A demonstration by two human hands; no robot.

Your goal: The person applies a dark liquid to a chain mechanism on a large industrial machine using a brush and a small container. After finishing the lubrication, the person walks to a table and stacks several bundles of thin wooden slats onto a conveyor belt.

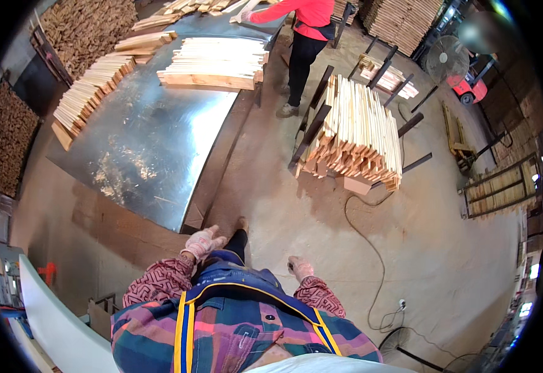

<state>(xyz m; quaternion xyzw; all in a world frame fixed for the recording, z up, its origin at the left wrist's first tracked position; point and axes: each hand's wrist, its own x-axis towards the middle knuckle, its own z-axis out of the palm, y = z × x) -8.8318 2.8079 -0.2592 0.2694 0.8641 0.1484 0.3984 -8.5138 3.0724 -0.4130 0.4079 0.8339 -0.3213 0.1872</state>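
Observation:
My left hand (203, 242), in a pale pink-stained work glove, is in front of my body near the close corner of the metal-topped table (153, 155). Its fingers are stretched and parted, holding nothing. On the other side of my apron (234, 276), my right hand (300, 267), gloved alike, hangs over the floor with its fingers curled in; nothing shows in it. A row of wooden slats (212, 62) lies across the far part of the table, and another row of slats (94, 90) leans along its left edge. Both rows are out of contact with my hands.
Ahead to the right, a rack with dark posts holds stacked slats (358, 124). A co-worker in a red top (312, 15) stands beyond the table. A cable (377, 261) snakes over the floor at right. A fan (447, 59) and pallet jack (461, 140) stand farther off.

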